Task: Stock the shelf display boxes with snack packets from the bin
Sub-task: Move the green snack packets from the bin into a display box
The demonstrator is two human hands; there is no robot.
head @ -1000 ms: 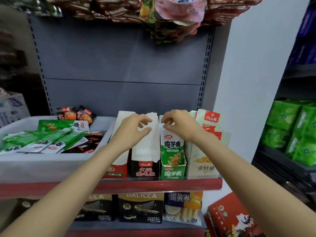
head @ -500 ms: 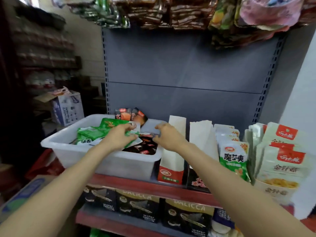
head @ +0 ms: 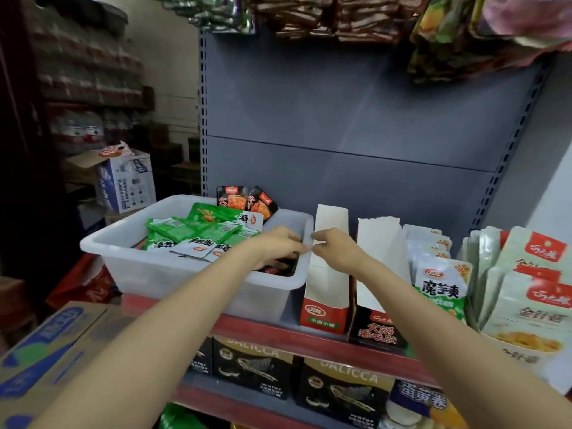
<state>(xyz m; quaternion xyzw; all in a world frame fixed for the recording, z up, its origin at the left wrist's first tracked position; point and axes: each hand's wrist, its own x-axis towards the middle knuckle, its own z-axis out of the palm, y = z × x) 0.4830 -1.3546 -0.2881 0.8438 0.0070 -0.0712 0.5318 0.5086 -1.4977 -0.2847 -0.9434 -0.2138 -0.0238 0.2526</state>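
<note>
White plastic forms the bin (head: 173,274) on the red shelf edge, parked just left of the display boxes so you can reach from one to the other without stepping. It is heaped with green snack packets (head: 198,233), with dark red ones lower at its right end.

Your left hand (head: 272,244) reaches over the bin's right end, fingers curled down toward the dark packets; I cannot tell whether it has pinched one. Your right hand (head: 332,246) sits against the tall white flap of the red display box (head: 325,301), fingers bent at the flap's edge, likely steadying it open for loading; whether it actually grips the card is unclear. The black display box (head: 376,323) stands just beside it, looking unfilled from here.

Compared with 0.5 s ago, your left hand has shifted from the green pile toward the bin's right end, and your right hand has moved onto the flap.
</note>
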